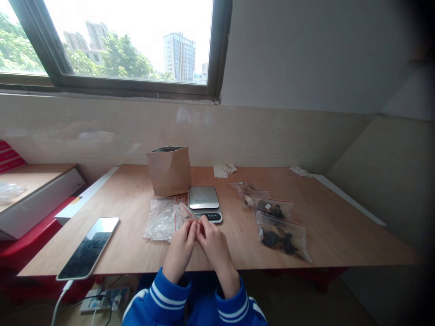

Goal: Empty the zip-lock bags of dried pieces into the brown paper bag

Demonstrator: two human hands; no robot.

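Observation:
My left hand (183, 244) and my right hand (215, 242) meet in front of the scale, fingertips pinched together. Between them is the top of a clear zip bag (185, 211) with a red seal line; most of it is hidden behind my fingers. Just beyond stands a kitchen scale (204, 197) with a bare metal plate and a dark button panel. Left of my hands lies a pile of clear zip bags (160, 219). A brown paper pouch (169, 172) stands upright with its top open, behind that pile.
On the right lie several filled zip bags (282, 237) with dark and tan pieces inside. A plugged-in phone (89, 248) rests at the left front edge. Crumpled white tissue (224, 170) lies at the back of the wooden table (340, 235), below the window.

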